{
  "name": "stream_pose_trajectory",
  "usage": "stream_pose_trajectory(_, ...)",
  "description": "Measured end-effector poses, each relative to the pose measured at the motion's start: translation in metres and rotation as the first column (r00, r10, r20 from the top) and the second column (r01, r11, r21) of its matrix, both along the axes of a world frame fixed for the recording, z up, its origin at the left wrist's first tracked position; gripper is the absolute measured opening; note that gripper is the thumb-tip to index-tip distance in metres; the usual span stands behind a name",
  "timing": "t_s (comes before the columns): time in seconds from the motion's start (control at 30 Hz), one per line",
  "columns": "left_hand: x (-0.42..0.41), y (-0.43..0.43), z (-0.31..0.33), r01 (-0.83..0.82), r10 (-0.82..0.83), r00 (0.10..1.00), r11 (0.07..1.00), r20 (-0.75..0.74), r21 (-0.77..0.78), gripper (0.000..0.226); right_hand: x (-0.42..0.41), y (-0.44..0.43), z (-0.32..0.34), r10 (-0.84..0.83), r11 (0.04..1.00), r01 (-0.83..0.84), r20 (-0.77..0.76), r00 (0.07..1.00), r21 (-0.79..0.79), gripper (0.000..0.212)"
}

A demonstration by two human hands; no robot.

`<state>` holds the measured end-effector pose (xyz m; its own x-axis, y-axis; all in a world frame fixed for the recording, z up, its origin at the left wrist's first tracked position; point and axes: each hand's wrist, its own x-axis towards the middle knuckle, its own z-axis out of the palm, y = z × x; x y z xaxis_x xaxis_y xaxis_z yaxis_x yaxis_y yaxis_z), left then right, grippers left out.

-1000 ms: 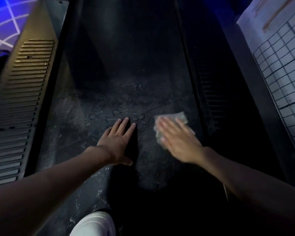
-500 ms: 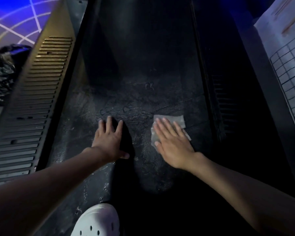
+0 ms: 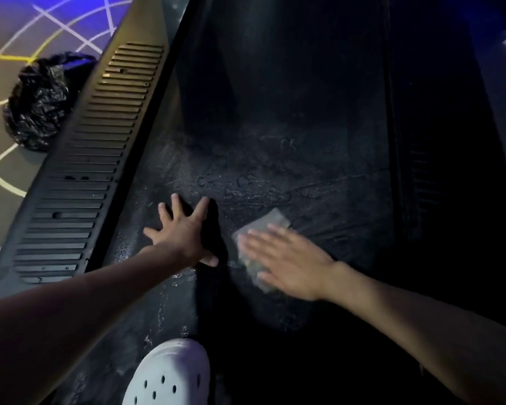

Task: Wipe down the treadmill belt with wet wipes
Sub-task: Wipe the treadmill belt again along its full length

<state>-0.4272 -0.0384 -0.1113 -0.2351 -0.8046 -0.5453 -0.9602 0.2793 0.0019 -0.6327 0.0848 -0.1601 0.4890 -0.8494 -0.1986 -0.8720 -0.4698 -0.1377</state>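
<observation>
r grip [image 3: 292,261] flat, pressing wet wipe [image 3: 271,222] on belt [image 3: 275,147]; l grip [image 3: 184,232] splayed flat on belt.

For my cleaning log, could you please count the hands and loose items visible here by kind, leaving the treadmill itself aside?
Hands: 2, the left hand and the right hand
Wet wipes: 1, the wet wipe under the right hand
Shoes: 1, the white shoe
Bags: 1, the black bag
Total: 5
</observation>
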Motion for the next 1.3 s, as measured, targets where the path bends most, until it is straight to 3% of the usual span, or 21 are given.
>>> stream_pose_trajectory(0.1,0.0,-0.001,0.002,-0.054,0.055,0.998,0.996,-0.012,0.065,0.136,-0.002,-0.029,0.005,-0.406,0.913,0.406,-0.011,0.914,0.043,0.06)
stream_pose_trajectory(0.13,0.002,-0.003,0.004,-0.057,0.059,0.998,0.995,-0.026,0.076,0.134,0.009,-0.03,0.005,-0.41,0.911,0.41,0.006,0.912,0.054,0.062)
stream_pose_trajectory(0.27,0.016,-0.011,0.007,-0.007,0.011,0.999,0.994,-0.038,0.112,0.123,0.031,-0.012,-0.001,-0.018,0.998,0.018,0.011,1.0,0.055,0.066)
stream_pose_trajectory(0.3,0.02,-0.01,0.007,0.006,-0.002,0.999,0.995,-0.041,0.102,0.122,0.026,-0.019,-0.002,-0.033,0.999,0.033,0.015,0.999,0.026,0.066)
stream_pose_trajectory(0.4,0.039,-0.007,-0.007,0.026,-0.021,0.99,0.999,-0.138,0.034,0.122,0.03,-0.034,0.002,-0.32,0.947,0.321,0.043,0.946,-0.003,0.064)
stream_pose_trajectory(0.47,0.058,-0.005,-0.018,0.04,-0.045,0.975,0.999,-0.216,-0.024,0.126,0.059,-0.027,-0.001,-0.243,0.97,0.243,0.042,0.969,-0.008,0.066)
stream_pose_trajectory(0.53,0.069,-0.004,-0.025,0.0,-0.03,0.946,0.996,-0.323,-0.091,0.131,0.068,-0.017,-0.002,-0.018,1.0,0.017,0.054,0.998,0.011,0.067)
stream_pose_trajectory(0.6,0.075,-0.002,-0.027,-0.056,-0.009,0.909,0.988,-0.416,-0.144,0.133,0.058,-0.036,-0.002,0.106,0.994,-0.106,0.005,0.994,-0.024,0.065)
stream_pose_trajectory(0.63,0.078,-0.001,-0.029,-0.057,-0.009,0.898,0.989,-0.441,-0.136,0.131,0.056,-0.049,-0.001,0.077,0.996,-0.078,-0.013,0.997,-0.048,0.063)
stream_pose_trajectory(0.7,0.087,-0.005,-0.029,-0.023,-0.024,0.88,0.995,-0.474,-0.095,0.12,0.056,-0.062,0.004,-0.15,0.989,0.15,-0.027,0.988,-0.019,0.063)
stream_pose_trajectory(0.77,0.1,-0.013,-0.022,0.086,-0.114,0.902,0.993,-0.416,-0.085,0.112,0.072,-0.055,0.002,-0.201,0.98,0.201,-0.045,0.979,0.01,0.064)
stream_pose_trajectory(0.87,0.121,-0.021,-0.012,0.23,-0.24,0.948,0.971,-0.211,-0.071,0.117,0.078,-0.04,0.005,0.066,0.996,-0.062,-0.06,0.996,0.062,0.065)
stream_pose_trajectory(0.93,0.127,-0.019,-0.007,0.179,-0.195,0.962,0.979,-0.191,-0.101,0.118,0.067,-0.059,0.007,0.015,0.998,-0.012,-0.064,0.998,0.055,0.063)
stream_pose_trajectory(1.03,0.13,-0.009,-0.006,0.037,-0.075,0.974,0.983,-0.213,-0.177,0.115,0.078,-0.074,0.01,-0.243,0.968,0.247,-0.085,0.966,0.043,0.065)
stream_pose_trajectory(1.1,0.132,-0.002,-0.006,-0.001,-0.048,0.975,0.976,-0.218,-0.219,0.106,0.097,-0.059,0.006,-0.177,0.983,0.18,-0.059,0.982,0.043,0.065)
stream_pose_trajectory(1.2,0.137,0.002,-0.005,0.006,-0.057,0.97,0.978,-0.236,-0.209,0.099,0.098,-0.051,0.005,0.052,0.998,-0.05,-0.037,0.998,0.031,0.065)
stream_pose_trajectory(1.23,0.14,0.003,-0.005,0.021,-0.065,0.97,0.983,-0.236,-0.184,0.101,0.094,-0.062,0.005,0.049,0.998,-0.049,-0.033,0.998,0.026,0.065)
stream_pose_trajectory(1.3,0.145,0.003,-0.003,0.082,-0.101,0.975,0.991,-0.2,-0.103,0.109,0.093,-0.081,0.008,-0.129,0.991,0.13,-0.038,0.991,0.033,0.064)
